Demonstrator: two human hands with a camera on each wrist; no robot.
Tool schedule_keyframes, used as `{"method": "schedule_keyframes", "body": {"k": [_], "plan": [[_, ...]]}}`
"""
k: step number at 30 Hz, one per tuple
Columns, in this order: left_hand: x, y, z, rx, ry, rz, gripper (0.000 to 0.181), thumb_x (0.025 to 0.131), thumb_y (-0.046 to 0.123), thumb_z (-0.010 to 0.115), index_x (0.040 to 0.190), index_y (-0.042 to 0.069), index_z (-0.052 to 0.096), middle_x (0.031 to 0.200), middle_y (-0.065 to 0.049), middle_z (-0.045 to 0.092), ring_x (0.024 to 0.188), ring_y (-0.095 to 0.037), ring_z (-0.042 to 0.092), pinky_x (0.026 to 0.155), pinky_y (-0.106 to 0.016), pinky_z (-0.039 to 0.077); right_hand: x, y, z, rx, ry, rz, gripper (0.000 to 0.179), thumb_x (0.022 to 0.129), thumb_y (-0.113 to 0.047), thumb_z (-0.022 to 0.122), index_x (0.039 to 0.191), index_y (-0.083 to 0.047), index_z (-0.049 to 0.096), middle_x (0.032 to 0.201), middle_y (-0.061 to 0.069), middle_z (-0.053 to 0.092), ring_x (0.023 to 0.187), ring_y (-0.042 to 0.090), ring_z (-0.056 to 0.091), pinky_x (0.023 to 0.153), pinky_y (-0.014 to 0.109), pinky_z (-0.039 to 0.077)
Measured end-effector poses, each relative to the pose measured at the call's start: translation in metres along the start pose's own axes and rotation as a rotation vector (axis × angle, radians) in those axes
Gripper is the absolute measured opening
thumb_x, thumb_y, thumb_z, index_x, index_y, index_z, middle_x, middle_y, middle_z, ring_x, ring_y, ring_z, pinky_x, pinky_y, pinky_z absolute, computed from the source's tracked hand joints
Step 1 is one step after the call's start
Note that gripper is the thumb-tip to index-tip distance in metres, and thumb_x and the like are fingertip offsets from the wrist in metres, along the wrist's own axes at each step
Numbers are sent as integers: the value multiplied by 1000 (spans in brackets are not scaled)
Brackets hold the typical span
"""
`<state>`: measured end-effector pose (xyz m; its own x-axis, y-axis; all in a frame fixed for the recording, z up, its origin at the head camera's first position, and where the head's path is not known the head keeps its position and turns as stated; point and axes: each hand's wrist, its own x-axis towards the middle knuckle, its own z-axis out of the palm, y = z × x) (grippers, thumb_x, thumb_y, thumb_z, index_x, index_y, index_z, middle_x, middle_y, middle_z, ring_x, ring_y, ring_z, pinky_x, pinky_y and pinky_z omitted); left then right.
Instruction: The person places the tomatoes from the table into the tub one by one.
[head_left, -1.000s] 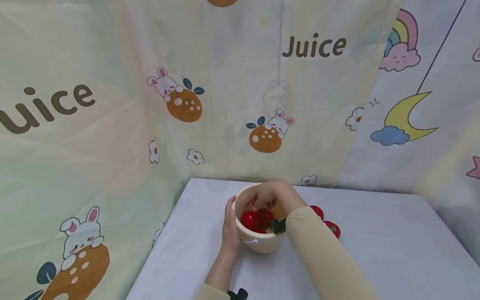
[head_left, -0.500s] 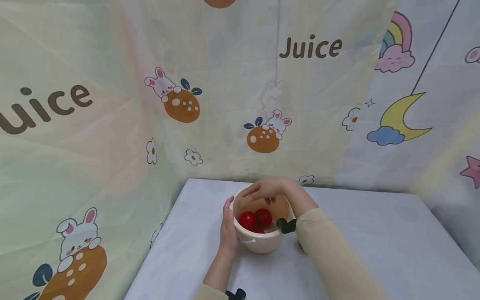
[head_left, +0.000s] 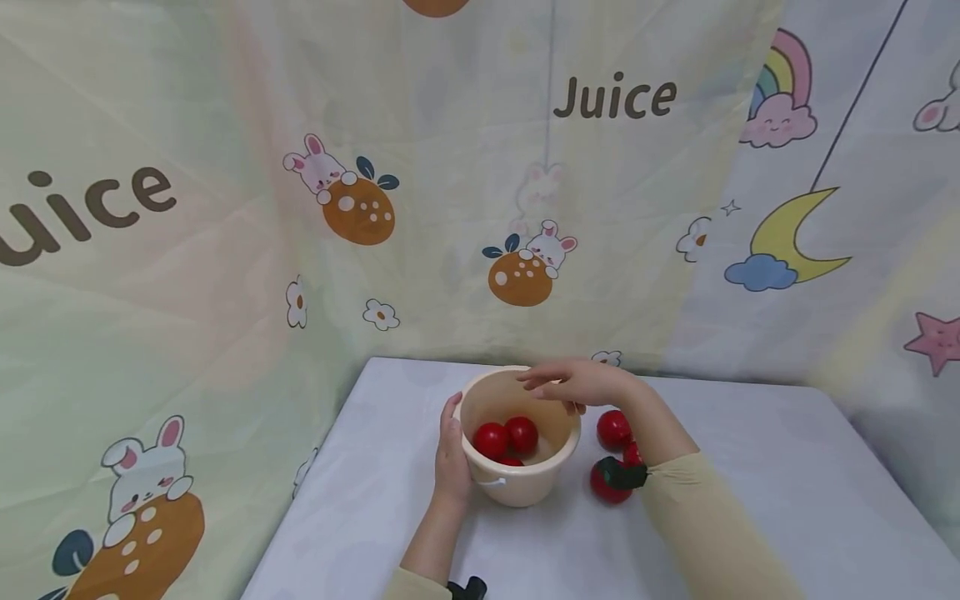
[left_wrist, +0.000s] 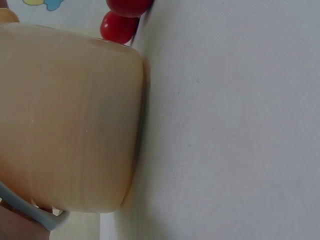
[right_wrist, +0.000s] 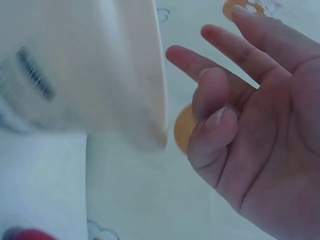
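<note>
A cream bucket [head_left: 517,487] stands upright on the table, with three red tomatoes showing inside, one of them a tomato [head_left: 491,440] near the left wall. My left hand [head_left: 452,467] rests along the bucket's left outer side, fingers pointing up toward the rim. In the left wrist view the bucket's wall [left_wrist: 75,120] hides most of that hand. Above the bucket's right rim hovers my right hand [head_left: 581,383], its fingers spread and loosely bent. The right wrist view shows this hand [right_wrist: 265,105] holding nothing, beside the blurred bucket [right_wrist: 100,65].
Right of the bucket, under my right wrist, lie more tomatoes: one tomato [head_left: 613,429] toward the back, one tomato [head_left: 609,483] in front, and another partly hidden by the forearm. A printed cloth backdrop [head_left: 450,167] rises behind the white table [head_left: 727,483].
My right hand has risen out of the bucket and shifted right to above its rim, uncovering tomatoes on the table. The left hand keeps its place against the bucket.
</note>
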<state>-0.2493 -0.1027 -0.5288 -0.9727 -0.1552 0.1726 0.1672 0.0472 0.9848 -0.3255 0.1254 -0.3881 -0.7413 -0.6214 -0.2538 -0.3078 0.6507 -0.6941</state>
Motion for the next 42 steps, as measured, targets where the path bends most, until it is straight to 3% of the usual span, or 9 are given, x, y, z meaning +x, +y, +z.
{"method": "schedule_keyframes", "body": {"k": [7,12,14,21,29,34,42], "plan": [[-1,6,-2,-34,-24,-5,41,99,40,24,141,37,27,141,16,36,134,-15,31,106,-54,32,-35,32,0,73,159,71,50,76,-54,64,124,-44,51,127,-7,53,84,25,60,67,35,53],[-2,6,-1,-13,0,-2,41,99,41,25,139,40,27,140,19,37,132,-12,33,105,-53,34,-61,53,0,114,242,80,55,77,-49,66,128,-43,47,130,-7,49,82,25,60,66,38,54],[0,2,-1,-2,8,9,41,98,44,24,139,41,27,138,21,37,131,-9,33,105,-52,35,-71,61,0,147,263,98,57,77,-48,67,129,-44,44,131,-6,48,73,27,60,62,38,53],[0,-1,0,-6,9,19,41,98,45,24,139,42,26,139,20,37,132,-11,33,104,-53,34,-100,90,10,179,312,153,55,80,-46,64,130,-46,42,136,1,44,74,30,60,59,36,52],[1,-2,1,-1,18,-2,39,97,46,26,137,48,27,138,22,37,131,-9,33,103,-52,37,-110,129,37,218,358,275,68,77,-49,66,137,-37,36,131,9,46,69,27,58,58,33,50],[1,-3,0,1,8,4,42,97,47,26,139,42,26,139,20,36,132,-12,33,103,-54,36,-111,152,51,248,383,348,68,79,-48,64,139,-39,32,124,11,48,69,28,56,59,31,47],[0,-2,-1,4,2,-12,40,97,49,26,137,48,26,139,21,35,133,-11,32,104,-53,36,-106,179,67,317,390,372,73,79,-48,64,141,-38,28,140,12,35,71,25,55,59,33,50]]}}
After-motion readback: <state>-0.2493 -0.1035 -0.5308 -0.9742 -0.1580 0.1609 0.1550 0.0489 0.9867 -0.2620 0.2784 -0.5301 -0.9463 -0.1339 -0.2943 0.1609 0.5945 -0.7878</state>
